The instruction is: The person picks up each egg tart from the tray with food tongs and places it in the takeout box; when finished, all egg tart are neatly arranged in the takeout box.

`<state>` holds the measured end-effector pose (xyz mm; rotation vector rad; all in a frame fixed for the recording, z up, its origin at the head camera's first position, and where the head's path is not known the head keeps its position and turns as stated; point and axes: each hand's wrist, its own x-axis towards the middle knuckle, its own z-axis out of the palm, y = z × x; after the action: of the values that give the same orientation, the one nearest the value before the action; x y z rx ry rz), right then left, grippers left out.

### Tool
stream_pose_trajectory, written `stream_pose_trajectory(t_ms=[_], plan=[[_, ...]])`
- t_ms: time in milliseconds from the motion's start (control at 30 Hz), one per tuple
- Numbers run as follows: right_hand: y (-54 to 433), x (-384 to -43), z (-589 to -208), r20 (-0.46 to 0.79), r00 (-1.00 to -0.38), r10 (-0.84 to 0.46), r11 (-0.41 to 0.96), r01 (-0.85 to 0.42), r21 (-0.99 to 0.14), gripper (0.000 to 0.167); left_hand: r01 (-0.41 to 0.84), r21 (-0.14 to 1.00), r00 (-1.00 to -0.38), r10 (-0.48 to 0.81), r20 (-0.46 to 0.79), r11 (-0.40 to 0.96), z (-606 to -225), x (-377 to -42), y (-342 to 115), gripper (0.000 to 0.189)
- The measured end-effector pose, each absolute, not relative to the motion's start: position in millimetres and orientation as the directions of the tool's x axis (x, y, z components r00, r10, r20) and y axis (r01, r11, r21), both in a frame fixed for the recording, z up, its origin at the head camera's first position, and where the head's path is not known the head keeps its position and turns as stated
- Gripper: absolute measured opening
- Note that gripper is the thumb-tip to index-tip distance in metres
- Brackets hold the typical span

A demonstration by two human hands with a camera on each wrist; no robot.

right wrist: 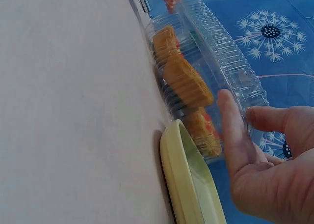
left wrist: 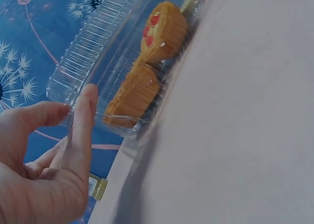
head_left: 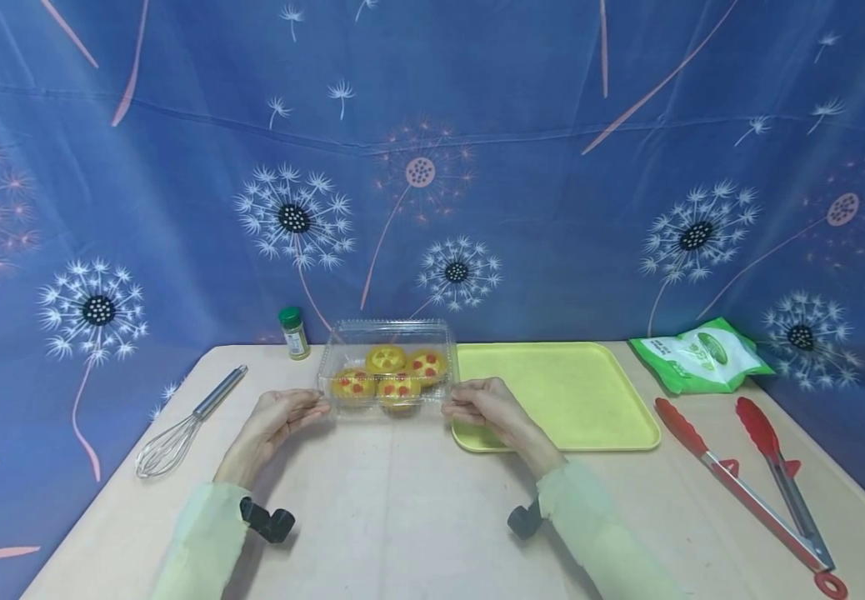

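Note:
A clear plastic food container (head_left: 347, 340) is at the middle back of the table, its ribbed walls showing in both wrist views. Inside lie several small yellow tarts (head_left: 386, 359) with golden-brown sides, most dotted with red pieces on top. At the container's left end, my left hand (head_left: 275, 425) pinches the rim between thumb and fingers. The right hand (head_left: 502, 414) grips the opposite end the same way, above the left edge of a yellow tray (head_left: 575, 400). In the right wrist view the tray's rim (right wrist: 171, 150) stands close by the container's lower edge.
Behind on the left stands a green-capped seasoning jar (head_left: 294, 335), with a metal whisk (head_left: 191, 423) at far left. A green-and-white packet (head_left: 701, 357) lies past the tray, and red-tipped tongs (head_left: 758, 492) lie at right. A blue dandelion-print cloth (head_left: 545, 208) hangs behind the table.

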<state>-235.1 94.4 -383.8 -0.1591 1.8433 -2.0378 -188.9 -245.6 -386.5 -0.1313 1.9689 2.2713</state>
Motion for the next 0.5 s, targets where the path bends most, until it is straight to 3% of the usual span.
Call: stream_pose_trajectory(t_ms=[200,367,500], plan=[[97,-231,-383,-0.163,-0.930,-0.329,0.074,0.147,-0.986,0.040,-0.103,0.992,-0.992,0.077,-0.097,-0.072,-388,-186,-246,0.045],[110,-227,-374,-0.058,-0.951,-0.303,0.283,-0.032,-0.959,0.046,-0.073,0.997,-0.995,0.074,-0.073,-0.009,-383,-182,-245,0.046],[127,-224,-364,0.009,-0.953,-0.303,0.395,-0.134,-0.909,0.047,-0.088,0.994,-0.996,-0.010,-0.088,0.061,-375,-180,-244,0.047]])
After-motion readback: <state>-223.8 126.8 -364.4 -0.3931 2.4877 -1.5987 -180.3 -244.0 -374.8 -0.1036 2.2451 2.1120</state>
